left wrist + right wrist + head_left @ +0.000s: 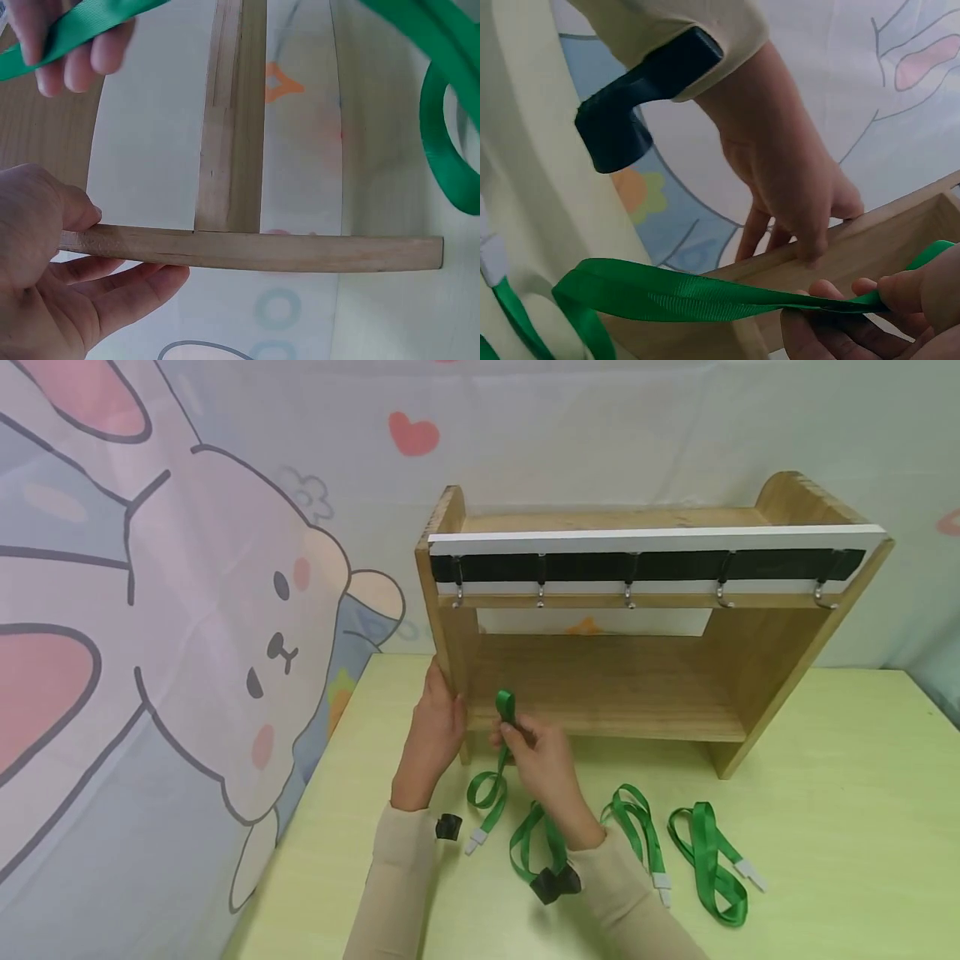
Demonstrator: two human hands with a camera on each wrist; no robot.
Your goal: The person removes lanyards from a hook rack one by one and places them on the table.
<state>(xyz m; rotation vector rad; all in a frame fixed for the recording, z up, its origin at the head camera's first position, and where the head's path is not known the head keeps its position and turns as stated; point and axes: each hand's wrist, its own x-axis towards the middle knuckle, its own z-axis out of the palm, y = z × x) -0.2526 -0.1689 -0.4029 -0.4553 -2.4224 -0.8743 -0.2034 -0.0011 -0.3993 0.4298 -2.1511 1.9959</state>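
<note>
My left hand (429,739) grips the left side panel (454,639) of a wooden shelf. In the left wrist view, the thumb lies on one face of the panel's edge (315,252) and the fingers on the other. My right hand (547,768) pinches a green lanyard (506,703) near its looped top, in front of the lower shelf board. The loop sticks up above the fingers, and the rest trails down to the table, ending in a white clip (476,838). In the right wrist view, the green strap (667,296) runs taut and slightly twisted into the fingers.
Several metal hooks (630,597) hang in a row from a black strip (585,567) along the shelf's upper front. More green lanyards lie on the pale table: one below my right hand (520,843), two further right (651,835) (705,852). A printed cloth (600,435) hangs behind.
</note>
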